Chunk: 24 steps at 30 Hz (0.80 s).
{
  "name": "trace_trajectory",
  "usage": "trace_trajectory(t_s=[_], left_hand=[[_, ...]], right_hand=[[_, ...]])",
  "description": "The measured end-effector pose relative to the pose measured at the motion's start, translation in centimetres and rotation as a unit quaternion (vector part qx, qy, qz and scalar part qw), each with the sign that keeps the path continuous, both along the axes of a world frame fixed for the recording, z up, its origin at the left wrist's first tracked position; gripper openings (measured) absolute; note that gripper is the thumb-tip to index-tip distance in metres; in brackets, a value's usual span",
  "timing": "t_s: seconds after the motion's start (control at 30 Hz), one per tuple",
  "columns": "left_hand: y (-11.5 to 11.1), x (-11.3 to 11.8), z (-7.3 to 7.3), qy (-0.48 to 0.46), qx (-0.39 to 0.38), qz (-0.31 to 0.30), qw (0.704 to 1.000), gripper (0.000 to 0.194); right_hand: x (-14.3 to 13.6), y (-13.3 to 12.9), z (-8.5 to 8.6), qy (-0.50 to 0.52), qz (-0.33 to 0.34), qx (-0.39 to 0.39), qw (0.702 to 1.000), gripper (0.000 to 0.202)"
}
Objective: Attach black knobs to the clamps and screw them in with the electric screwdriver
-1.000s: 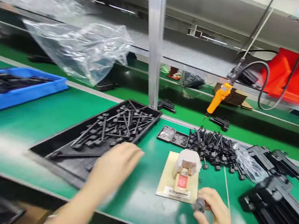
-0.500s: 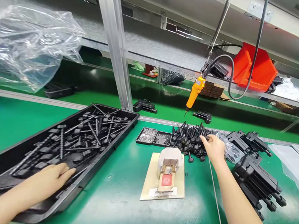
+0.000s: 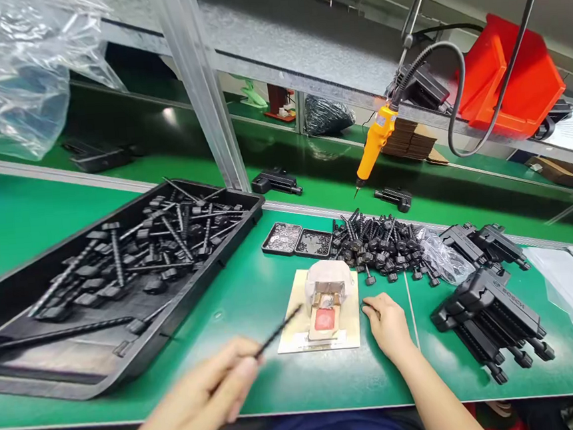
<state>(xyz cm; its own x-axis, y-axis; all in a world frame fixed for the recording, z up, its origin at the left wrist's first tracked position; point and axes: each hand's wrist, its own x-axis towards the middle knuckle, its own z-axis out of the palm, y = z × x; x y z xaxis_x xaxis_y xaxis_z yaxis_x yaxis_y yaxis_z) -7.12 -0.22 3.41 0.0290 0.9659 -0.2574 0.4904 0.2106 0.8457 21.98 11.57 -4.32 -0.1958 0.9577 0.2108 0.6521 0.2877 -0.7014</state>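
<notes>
My left hand [image 3: 226, 384] is closed around one end of a black threaded screw [image 3: 279, 331], its free tip pointing up and right in front of the fixture; the gripped end is hidden. My right hand [image 3: 390, 326] is at the table just right of the fixture's board, thumb and forefinger pinched on a small black ring [image 3: 363, 306]. Between the hands stands the fixture [image 3: 328, 279], a wrapped block with a red patch on a pale board [image 3: 297, 341]. Behind my right hand lies a heap of black knobbed screws [image 3: 376, 240].
A long black tray [image 3: 129, 369] with more screws stands at left. Behind the fixture is an open case [image 3: 282, 239] of small parts. A yellow electric screwdriver [image 3: 376, 141] hangs above. Black tool housings [image 3: 495, 310], a plastic bag [image 3: 443, 255] and clear sheets [image 3: 565, 277] lie at right.
My left hand has left the tray and come toward the fixture with a screw. My right hand has moved from the screw heap down to the small ring on the table.
</notes>
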Motion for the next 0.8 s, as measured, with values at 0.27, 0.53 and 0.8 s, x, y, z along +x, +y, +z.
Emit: trace_trajectory(t_s=[0.27,0.53,0.8], left_hand=[[0.3,7.6,-1.6,-0.108,-0.049,-0.115,0.986,0.046],[0.5,8.0,-0.6,-0.107,-0.032,-0.157,0.981,0.040],[0.3,7.9,0.8,-0.068,-0.048,-0.207,0.975,0.040]], right_hand=[[0.5,-2.8,3.2,0.219,0.037,-0.136,0.966,0.027],[1.7,-5.5,6.2,0.352,0.080,-0.242,0.901,0.018],[1.4,-5.5,7.6,0.386,0.099,-0.266,0.878,0.019]])
